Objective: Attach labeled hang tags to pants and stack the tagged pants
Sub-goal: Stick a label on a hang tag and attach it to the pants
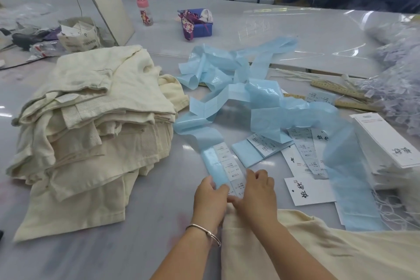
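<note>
Both hands work the near end of the blue label strip [221, 161], the landmark here. Left hand [210, 199] pinches the strip's blue backing at its near left edge, thumb on top; right hand [255, 193] has fingers curled over the near right edge where the white printed labels [229, 166] sit, apparently peeling one off, though the exact fingertip contact is hidden by the knuckles. From the hands the strip runs away and tangles into loose spent backing [231, 70] beyond. Stack of cream pants [91, 120] lies left of the strip, well apart from the hands; it looks like the tagged pile, but no tags show on it, so cannot confirm. Another cream pant [318, 245] lies just near of the strip's end, under both forearms, probably the next one to tag. White hang tags [309, 191] lie right of the strip, one close to the right hand, more further right in a stack [391, 143] and partly under blue backing. Blue bin [200, 22] and a pink-capped bottle [144, 10] sit far beyond the strip. Risks, as judgement: the label could tear or curl and stick to itself or to the fingers if peeled too fast; it could go on the tag crooked; the loose backing covers several tags, so a wrong-size or already-labelled tag could get picked; dragging the strip could pull the tangle across the loose tags and scatter them.
</note>
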Demonstrator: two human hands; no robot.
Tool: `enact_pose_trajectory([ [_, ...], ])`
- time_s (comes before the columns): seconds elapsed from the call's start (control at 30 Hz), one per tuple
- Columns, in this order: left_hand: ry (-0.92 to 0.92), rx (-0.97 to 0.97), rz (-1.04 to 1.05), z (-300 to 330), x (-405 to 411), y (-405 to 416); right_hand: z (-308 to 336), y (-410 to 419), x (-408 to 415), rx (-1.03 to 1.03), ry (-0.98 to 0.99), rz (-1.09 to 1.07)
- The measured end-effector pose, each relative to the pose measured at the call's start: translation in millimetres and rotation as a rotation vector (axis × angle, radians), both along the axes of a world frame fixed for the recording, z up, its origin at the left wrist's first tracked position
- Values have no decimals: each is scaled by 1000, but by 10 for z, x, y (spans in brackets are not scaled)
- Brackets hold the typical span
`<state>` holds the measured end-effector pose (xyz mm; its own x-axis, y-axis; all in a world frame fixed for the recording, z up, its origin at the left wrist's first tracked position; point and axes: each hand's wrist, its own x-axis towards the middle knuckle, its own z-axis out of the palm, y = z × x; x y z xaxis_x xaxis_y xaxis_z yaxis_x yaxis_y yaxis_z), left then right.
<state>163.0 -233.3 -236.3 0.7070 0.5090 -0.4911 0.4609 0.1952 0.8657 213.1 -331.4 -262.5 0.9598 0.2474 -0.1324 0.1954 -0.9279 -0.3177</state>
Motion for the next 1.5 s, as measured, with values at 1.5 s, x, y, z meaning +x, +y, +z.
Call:
enact_pose_trajectory([
  [1.5,-137,-267,37,222,-5,179,435,-177,-18,503,-221,263],
])
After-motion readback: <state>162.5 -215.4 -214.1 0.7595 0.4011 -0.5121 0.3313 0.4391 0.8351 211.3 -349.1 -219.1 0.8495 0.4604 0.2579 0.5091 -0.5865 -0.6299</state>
